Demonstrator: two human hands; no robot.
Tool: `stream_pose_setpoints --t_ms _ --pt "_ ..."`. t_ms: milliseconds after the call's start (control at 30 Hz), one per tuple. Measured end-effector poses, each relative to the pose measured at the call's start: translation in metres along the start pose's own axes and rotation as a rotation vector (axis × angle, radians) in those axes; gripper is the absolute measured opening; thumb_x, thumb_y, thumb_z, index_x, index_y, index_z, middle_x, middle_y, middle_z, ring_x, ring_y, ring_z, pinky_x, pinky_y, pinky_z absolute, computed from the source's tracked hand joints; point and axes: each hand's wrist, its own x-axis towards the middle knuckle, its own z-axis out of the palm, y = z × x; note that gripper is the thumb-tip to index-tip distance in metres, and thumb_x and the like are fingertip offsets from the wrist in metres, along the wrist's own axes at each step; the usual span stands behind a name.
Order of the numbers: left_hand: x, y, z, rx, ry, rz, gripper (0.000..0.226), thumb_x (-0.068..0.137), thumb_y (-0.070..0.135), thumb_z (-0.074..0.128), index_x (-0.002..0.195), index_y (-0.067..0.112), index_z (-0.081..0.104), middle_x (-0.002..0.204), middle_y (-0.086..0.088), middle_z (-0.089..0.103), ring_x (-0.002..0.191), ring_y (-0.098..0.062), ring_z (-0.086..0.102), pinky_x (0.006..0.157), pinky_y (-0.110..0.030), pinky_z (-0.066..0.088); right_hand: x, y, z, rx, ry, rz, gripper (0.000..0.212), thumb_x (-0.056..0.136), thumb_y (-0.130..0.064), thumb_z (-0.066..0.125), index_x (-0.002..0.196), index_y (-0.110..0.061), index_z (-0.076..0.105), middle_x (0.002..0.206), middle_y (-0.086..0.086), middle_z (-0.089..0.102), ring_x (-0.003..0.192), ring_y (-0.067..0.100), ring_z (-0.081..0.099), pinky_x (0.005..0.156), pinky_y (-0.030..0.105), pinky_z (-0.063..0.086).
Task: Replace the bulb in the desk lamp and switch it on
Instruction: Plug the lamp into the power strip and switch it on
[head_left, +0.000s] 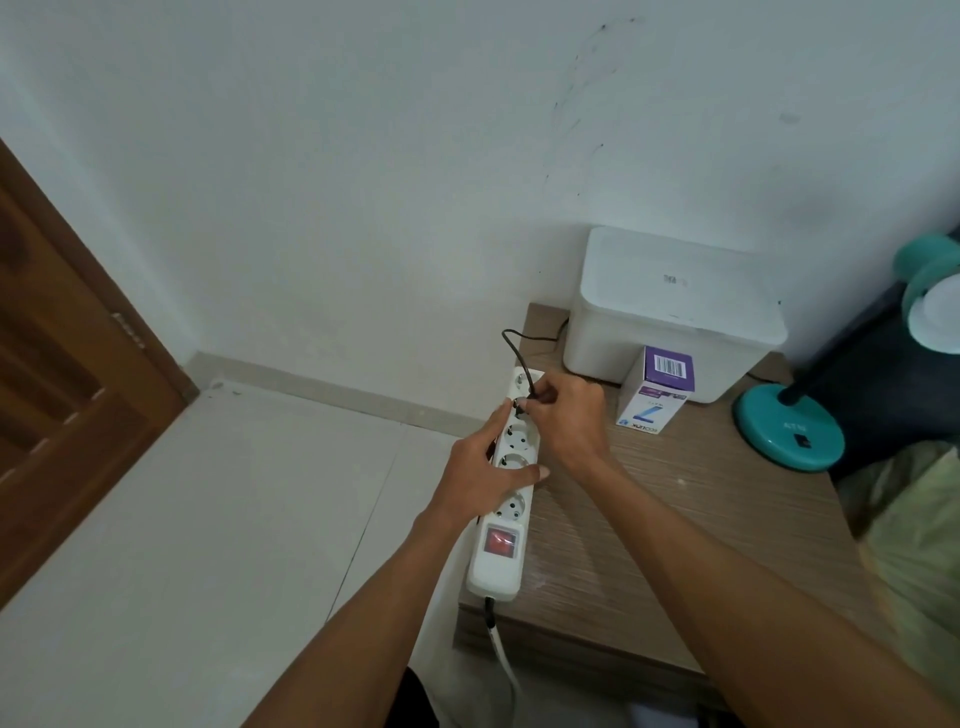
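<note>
Head view: white strip (506, 486) lies along the left edge of the wood table (675, 519), red switch (501, 540) at the near end. Left hand (480, 473) is pressed flat on the strip, fingers spread across the mid sockets — holding it down, not closed round it. Right hand (569, 418) pinches the black plug (524, 402) at a socket near the far end; cord (519, 348) loops up & back behind the white box (670, 312). Teal lamp (789, 431) stands well to the right, away from both hands — white bulb (937, 322) seated in its head. Bulb carton (657, 395) sits between box & right hand.
</note>
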Motion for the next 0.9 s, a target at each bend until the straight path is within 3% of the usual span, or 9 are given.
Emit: stream_pose_setpoints --t_ms 133,267,433,767,900 --pt "0.0 -0.001 0.0 0.003 0.001 -0.007 0.105 0.075 0.035 0.091 0.16 0.036 0.029 0.118 0.01 0.073 0.103 -0.002 0.071 0.092 -0.024 0.059 -0.003 0.001 -0.002 -0.032 0.026 0.007 0.008 0.083 -0.017 0.078 0.082 -0.017 0.07 0.07 -0.008 0.066 0.062 -0.002 0.06 0.052 0.013 0.046" --pt "0.001 -0.002 0.001 0.002 0.006 -0.016 0.105 0.075 0.036 0.091 0.159 0.037 0.029 0.118 0.01 0.073 0.101 0.0 0.071 0.085 -0.017 0.057 -0.001 0.009 -0.001 -0.052 0.025 0.012 0.007 0.083 -0.015 0.078 0.083 -0.016 0.071 0.072 -0.007 0.067 0.064 0.001 0.061 0.051 0.01 0.042" --pt "0.002 -0.004 0.001 0.014 0.011 -0.005 0.104 0.075 0.035 0.091 0.159 0.035 0.031 0.115 0.01 0.073 0.101 -0.002 0.072 0.09 -0.022 0.058 -0.001 0.012 0.008 -0.068 0.017 -0.011 0.005 0.082 -0.015 0.078 0.085 -0.016 0.073 0.074 -0.006 0.069 0.067 0.009 0.065 0.064 0.029 0.056" --pt "0.003 -0.002 -0.001 0.062 -0.004 0.017 0.101 0.075 0.033 0.091 0.157 0.04 0.031 0.111 0.014 0.073 0.098 0.005 0.07 0.083 -0.012 0.055 0.001 0.011 0.016 -0.094 0.021 0.02 0.003 0.082 -0.016 0.077 0.082 -0.014 0.074 0.074 0.001 0.072 0.066 0.015 0.067 0.06 0.033 0.056" --pt "0.004 0.001 -0.003 0.121 -0.019 -0.007 0.102 0.076 0.038 0.089 0.158 0.037 0.03 0.117 0.01 0.073 0.102 -0.002 0.071 0.089 -0.021 0.057 0.003 0.004 0.004 -0.06 -0.059 0.069 0.005 0.085 -0.018 0.076 0.089 -0.015 0.076 0.08 0.0 0.073 0.072 0.012 0.068 0.067 0.031 0.057"
